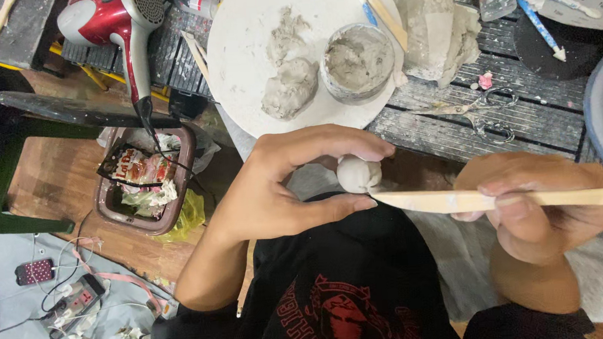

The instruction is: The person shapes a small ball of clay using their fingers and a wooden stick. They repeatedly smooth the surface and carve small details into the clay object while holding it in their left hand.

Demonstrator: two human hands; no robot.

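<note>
The left hand point(285, 184) holds a small ball of pale clay point(357, 174) over the person's lap, its grip clamped on the ball: the fingers curl over the top and the thumb presses from below. The right hand point(534, 207) has its grip closed around a long flat wooden modelling tool point(499, 199), held almost level. The tool's tip reaches to just under the clay ball, beside the left thumb; whether it touches the clay cannot be told.

Above the hands, on the slatted bench point(535, 117), lies a round white board point(246, 61) with a lump of grey clay point(289, 88) and some smears on it. A small round tub of wet grey clay point(359, 61) stands on the board's right side, and a wooden stick point(384, 7) leans across it. Just right of the board sits a bigger block of clay wrapped in clear plastic point(439, 32). A pair of scissors point(483, 113) lies on the bench below it, near a small pink scrap.

To the left, a red hair dryer point(114, 20) rests on the bench edge with its cord hanging down. Below it on the floor stands a brown bin point(105, 202) full of wrappers and paper. A power strip point(79, 298) with cables lies at the lower left.
</note>
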